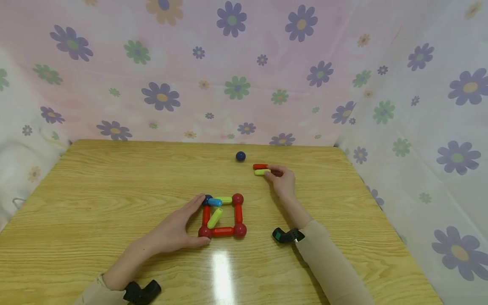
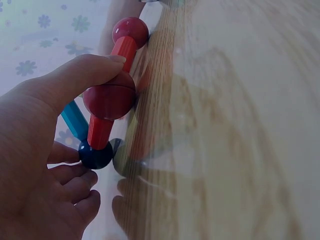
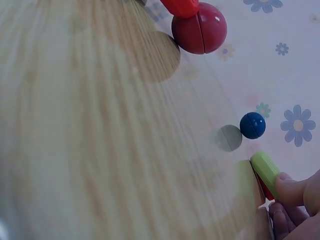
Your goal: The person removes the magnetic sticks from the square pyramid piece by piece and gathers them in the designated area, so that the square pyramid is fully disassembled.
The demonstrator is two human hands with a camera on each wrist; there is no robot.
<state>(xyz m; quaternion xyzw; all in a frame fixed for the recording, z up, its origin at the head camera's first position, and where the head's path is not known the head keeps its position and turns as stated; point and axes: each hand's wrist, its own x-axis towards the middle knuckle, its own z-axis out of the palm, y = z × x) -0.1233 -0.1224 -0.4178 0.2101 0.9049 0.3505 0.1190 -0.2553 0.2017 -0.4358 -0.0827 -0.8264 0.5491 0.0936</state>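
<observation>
A square of magnetic rods and balls [image 1: 223,231] lies on the table, with three red balls and one dark blue ball [image 2: 96,154] at its corners. A light blue rod [image 1: 214,202] sticks up from the blue ball, and a yellow-green rod [image 1: 215,218] from the near-left red ball [image 2: 111,96]. My left hand [image 1: 171,231] holds the square's left side, thumb at that red ball and fingertips at the blue one. Farther back, my right hand [image 1: 284,184] pinches a red rod [image 1: 260,167] and another yellow-green rod [image 3: 264,166], lying side by side.
A loose dark blue ball [image 1: 240,156] sits near the back edge of the wooden table [image 1: 133,178], left of the two rods. Flowered cloth [image 1: 236,110] hangs behind the table and along its sides. Each wrist wears a black device [image 1: 286,235].
</observation>
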